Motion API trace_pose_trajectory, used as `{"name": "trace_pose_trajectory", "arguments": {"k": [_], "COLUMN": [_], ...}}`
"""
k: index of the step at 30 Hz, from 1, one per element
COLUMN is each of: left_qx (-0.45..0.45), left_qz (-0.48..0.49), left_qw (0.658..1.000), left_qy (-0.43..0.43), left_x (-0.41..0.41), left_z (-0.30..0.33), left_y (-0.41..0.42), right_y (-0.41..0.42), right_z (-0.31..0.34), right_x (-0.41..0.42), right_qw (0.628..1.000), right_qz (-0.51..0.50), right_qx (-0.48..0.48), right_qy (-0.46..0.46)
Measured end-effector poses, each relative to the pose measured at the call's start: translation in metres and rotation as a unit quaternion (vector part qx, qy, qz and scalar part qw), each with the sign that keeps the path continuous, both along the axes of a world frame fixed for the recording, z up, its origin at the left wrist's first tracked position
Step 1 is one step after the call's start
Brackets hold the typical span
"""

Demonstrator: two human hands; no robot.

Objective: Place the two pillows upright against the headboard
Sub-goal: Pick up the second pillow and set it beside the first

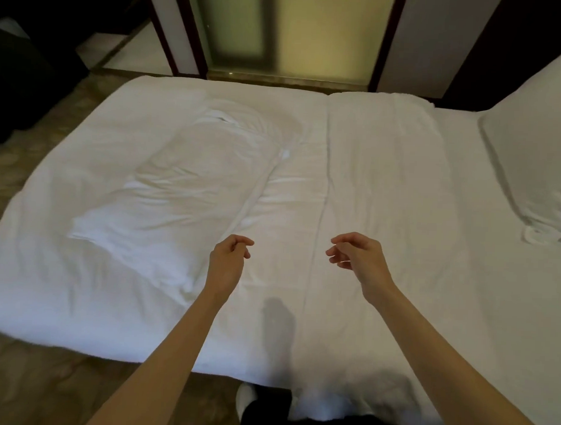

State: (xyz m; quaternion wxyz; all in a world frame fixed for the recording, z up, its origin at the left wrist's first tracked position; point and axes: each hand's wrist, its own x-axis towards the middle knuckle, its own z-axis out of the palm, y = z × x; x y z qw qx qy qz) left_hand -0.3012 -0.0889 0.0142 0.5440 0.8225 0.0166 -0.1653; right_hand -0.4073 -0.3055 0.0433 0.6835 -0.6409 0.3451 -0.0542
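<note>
One white pillow (181, 189) lies flat and rumpled on the left half of the white bed (385, 184). A second white pillow (536, 148) leans tilted at the right edge of the frame, partly cut off. My left hand (228, 261) hovers just right of the flat pillow's near corner, fingers loosely curled and holding nothing. My right hand (357, 256) hangs above the middle of the bed, fingers apart and curved, also holding nothing. The headboard is not clearly visible.
A frosted glass door (288, 34) with dark frames stands beyond the far side of the bed. Patterned floor (44, 379) runs along the left and near sides. My foot in a white sock (245, 398) shows below the bed's near edge.
</note>
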Motion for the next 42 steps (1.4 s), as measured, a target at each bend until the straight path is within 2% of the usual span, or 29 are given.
{"name": "trace_pose_trajectory", "arguments": {"k": [8,20,26,30,34,36,39,42], "left_qx": [0.01,0.042,0.1,0.175,0.235,0.264,0.293,0.319], "left_qz": [0.027,0.062,0.064,0.041,-0.008,-0.031,-0.063,-0.096], "left_qw": [1.0,0.997,0.993,0.983,0.972,0.964,0.953,0.942], "left_qy": [0.004,-0.002,-0.007,-0.024,-0.014,0.001,0.03,0.036], "left_x": [0.057,0.136,0.204,0.278,0.347,0.385,0.431,0.466], "left_z": [-0.005,-0.022,-0.034,-0.052,-0.07,-0.085,-0.1,-0.118], "left_y": [0.118,0.158,0.194,0.237,0.275,0.292,0.305,0.315], "right_y": [0.104,0.129,0.156,0.191,0.226,0.245,0.261,0.272], "right_z": [-0.01,-0.028,-0.037,-0.058,-0.079,-0.09,-0.106,-0.123], "right_x": [0.049,0.138,0.207,0.27,0.323,0.351,0.387,0.416], "right_qw": [0.999,0.996,0.996,0.995,0.996,0.994,0.975,0.95], "right_qz": [-0.012,0.025,0.052,0.057,0.049,0.053,0.089,0.109], "right_qx": [0.041,0.072,0.064,0.049,0.006,-0.049,-0.169,-0.235], "right_qy": [0.018,0.035,0.046,0.059,0.073,0.086,0.117,0.177]}}
